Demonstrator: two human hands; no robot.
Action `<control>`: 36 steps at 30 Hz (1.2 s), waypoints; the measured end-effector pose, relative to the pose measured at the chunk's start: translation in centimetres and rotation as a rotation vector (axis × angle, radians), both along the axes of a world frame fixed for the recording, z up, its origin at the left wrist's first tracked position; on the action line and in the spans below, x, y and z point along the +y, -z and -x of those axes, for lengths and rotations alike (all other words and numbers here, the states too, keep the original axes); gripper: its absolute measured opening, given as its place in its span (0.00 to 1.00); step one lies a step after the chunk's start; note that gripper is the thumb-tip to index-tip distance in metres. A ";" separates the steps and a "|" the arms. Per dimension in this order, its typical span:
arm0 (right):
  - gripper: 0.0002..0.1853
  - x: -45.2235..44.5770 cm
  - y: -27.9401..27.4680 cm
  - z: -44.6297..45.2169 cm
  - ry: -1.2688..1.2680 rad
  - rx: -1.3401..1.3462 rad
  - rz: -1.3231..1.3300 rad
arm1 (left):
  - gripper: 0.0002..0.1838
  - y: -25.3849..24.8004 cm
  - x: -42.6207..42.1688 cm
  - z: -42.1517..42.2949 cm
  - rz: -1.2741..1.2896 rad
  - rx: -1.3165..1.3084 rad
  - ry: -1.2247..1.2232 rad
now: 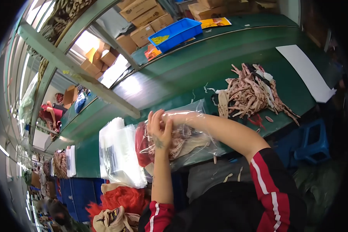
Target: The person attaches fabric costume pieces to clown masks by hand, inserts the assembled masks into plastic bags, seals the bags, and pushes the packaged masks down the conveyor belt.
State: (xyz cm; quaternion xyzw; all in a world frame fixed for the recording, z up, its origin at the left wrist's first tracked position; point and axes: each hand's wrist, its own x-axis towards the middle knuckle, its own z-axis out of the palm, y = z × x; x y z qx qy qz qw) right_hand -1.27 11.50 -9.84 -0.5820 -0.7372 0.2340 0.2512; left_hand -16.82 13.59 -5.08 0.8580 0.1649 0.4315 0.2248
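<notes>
A clear plastic bag (pixel 193 145) lies near the front edge of the green table, with a pinkish-tan wrinkled rubber piece (pixel 176 144) and something red (pixel 142 145) in it. My left hand (pixel 160 131) rests at the bag's upper left part, its fingers stretched out and pointing away from me. My right hand (pixel 170 117) reaches in from the right, level with the bag's upper part. Shiny film and my left hand cover its fingers, so their grip is hidden.
A stack of clear bags (pixel 118 154) lies left of my hands. A pile of tan rubber pieces (pixel 247 92) sits on the right. A red-haired mask (pixel 114 216) is below the table edge. A blue bin (pixel 178 34) stands behind, and a metal post (pixel 100 87) rises left.
</notes>
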 end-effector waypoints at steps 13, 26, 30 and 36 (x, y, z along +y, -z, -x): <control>0.19 -12.2 -0.5 -3.2 0.732 0.208 -0.141 | 0.27 5.8 1.9 1.1 0.190 0.364 0.053; 0.22 -22.8 -0.7 4.0 0.163 0.384 -0.237 | 0.26 6.0 2.2 0.2 0.109 0.381 -0.002; 0.11 -23.1 -0.8 3.7 0.165 0.272 -0.181 | 0.26 6.0 2.2 0.3 0.074 0.380 -0.011; 0.08 -24.3 -0.7 0.6 0.239 0.356 -0.091 | 0.28 3.9 1.0 0.7 -0.012 0.453 -0.012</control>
